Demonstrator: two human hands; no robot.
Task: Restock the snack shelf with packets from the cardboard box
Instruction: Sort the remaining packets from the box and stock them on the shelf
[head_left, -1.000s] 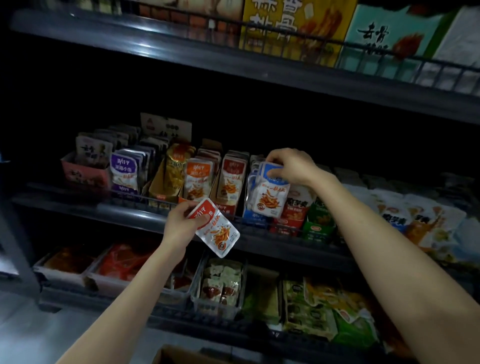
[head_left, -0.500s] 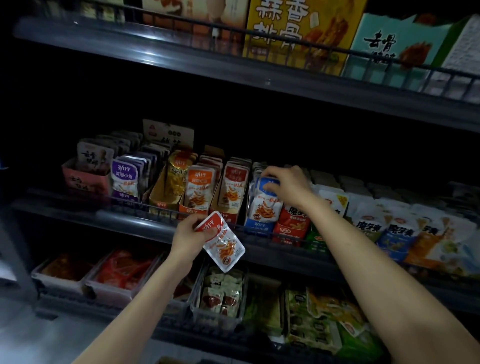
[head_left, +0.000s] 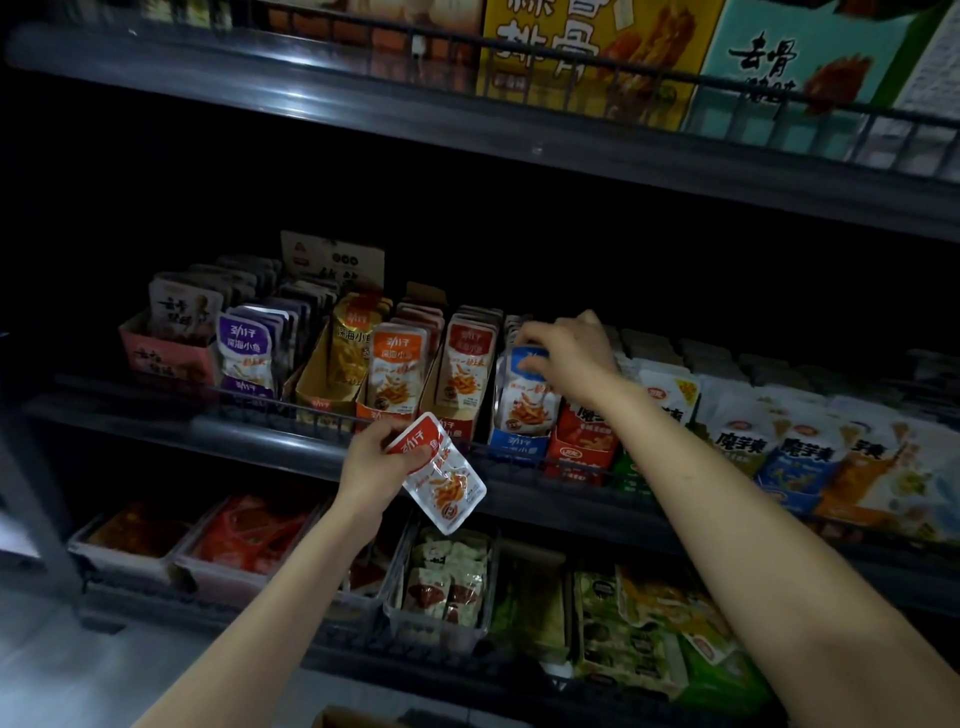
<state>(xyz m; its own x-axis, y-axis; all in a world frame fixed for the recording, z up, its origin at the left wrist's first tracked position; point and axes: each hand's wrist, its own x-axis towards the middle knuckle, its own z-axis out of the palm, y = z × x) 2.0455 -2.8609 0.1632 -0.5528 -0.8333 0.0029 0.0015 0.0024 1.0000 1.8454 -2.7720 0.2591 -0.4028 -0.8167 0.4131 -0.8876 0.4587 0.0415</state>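
Dark metal shelving, three tiers in view, wire front rails on the upper two.

Top shelf (head_left: 311, 78): a yellow carton (head_left: 587, 62) and a teal carton (head_left: 795, 62), upright, side by side.

Middle shelf (head_left: 234, 431), from the left: pink display box (head_left: 166, 358); purple packets (head_left: 244, 353); gold packets (head_left: 353, 343) in a cardboard tray; orange packets (head_left: 397, 369); red packets (head_left: 470, 364); blue packets (head_left: 524, 405); white packets (head_left: 805, 441) filed upright toward the right.

Bottom shelf (head_left: 363, 642): clear tubs (head_left: 249, 540) of red goods, one clear tub of small sachets (head_left: 447, 582), green bags (head_left: 649, 623).

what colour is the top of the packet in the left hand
Red with white lettering; the packet in the left hand shows best in the head view.
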